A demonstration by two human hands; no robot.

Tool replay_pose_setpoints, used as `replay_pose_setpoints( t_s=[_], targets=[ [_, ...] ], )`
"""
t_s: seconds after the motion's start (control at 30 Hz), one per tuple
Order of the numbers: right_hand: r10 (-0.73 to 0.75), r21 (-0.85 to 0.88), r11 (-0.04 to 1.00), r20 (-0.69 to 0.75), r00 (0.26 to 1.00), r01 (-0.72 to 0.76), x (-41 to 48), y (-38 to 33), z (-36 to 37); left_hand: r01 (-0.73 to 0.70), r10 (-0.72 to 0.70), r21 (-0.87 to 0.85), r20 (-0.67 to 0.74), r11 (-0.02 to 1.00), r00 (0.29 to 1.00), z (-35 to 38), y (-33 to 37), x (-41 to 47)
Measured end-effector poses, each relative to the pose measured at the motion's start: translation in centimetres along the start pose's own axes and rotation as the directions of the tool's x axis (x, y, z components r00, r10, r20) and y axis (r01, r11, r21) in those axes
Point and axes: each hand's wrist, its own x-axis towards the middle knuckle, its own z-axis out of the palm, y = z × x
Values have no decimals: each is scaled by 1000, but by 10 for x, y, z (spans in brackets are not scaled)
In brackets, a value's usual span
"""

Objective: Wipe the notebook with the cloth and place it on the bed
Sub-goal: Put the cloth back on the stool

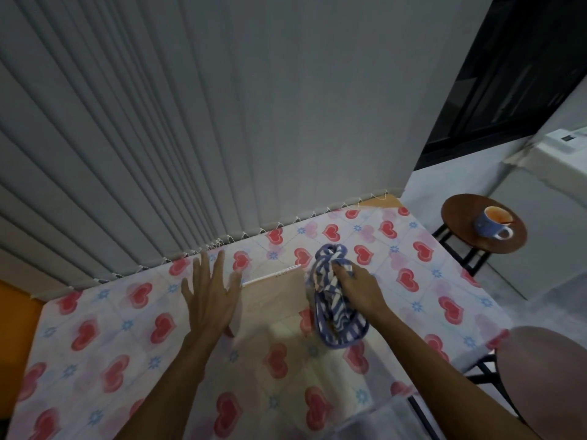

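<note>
1. Right now the right hand (355,285) is closed round a bunched blue-and-white striped cloth (333,300), at the right edge of the pale pink notebook (273,296), which lies flat on the table (95,344).
2. Left hand (211,290) is spread wide, fingers splayed, holding nothing, at the notebook's left edge; whether it presses down I can't tell.
3. Best bet imo: pin the cover w/ the left palm, flatten the cloth, sweep across in long even strokes.
4. Table wears a slick heart-print cover, so the notebook may slide.
5. Grey vertical blinds (190,122) behind; a mug (495,222) on a round stool (460,217) to the right. No bed in view.
</note>
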Motion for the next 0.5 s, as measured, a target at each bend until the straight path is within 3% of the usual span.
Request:
replay_pose_setpoints(
  t_s=[0.2, 0.37, 0.5],
  targets=[
    [-136, -42, 990, -79, 987, 133, -4, 34, -48, -301, 295, 78, 72, 951, 953, 21, 99, -15],
    [-191, -198, 968, -164, 968, 157, -16, 89, -124, -596, 581, 23, 194, 803, 790, 61, 214, -49],
    [-160, -362, 930, -227, 961, 70, -33, 152, -191, -698, 682, -62, 291, 713, 671, 103, 302, -89]
  ],
)
